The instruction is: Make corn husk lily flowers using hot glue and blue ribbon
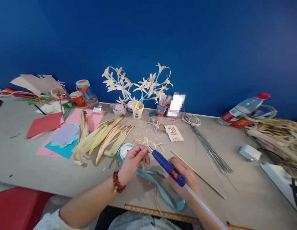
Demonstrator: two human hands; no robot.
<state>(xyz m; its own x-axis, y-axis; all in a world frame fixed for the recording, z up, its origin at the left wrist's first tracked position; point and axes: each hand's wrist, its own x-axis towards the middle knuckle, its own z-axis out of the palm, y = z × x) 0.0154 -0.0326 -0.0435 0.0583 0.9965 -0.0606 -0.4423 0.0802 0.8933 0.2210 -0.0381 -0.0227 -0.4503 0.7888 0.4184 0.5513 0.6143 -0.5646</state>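
My right hand (pixel 183 175) is wrapped around a blue glue gun (pixel 164 162), with a long translucent glue stick (pixel 202 204) running out of its back end. The gun's metal tip points up and left, close to the fingertips of my left hand (pixel 136 157). Those fingers pinch a thin husk strip (pixel 144 163); a pale husk flower (pixel 146 141) shows just above them, and whether it joins the strip I cannot tell. Behind my left hand is a roll of light blue ribbon (pixel 120 155). A loose light blue ribbon (pixel 160 187) curls across the table below both hands.
Dried corn husks (pixel 97 137) and coloured paper (pixel 42 125) lie to the left. White husk flowers stand in a small cup (pixel 138 112) at the back. Wires (pixel 210 150), a thin stick (pixel 198 174), a tilted bottle (pixel 244 108) and a white adapter (pixel 250 152) are on the right.
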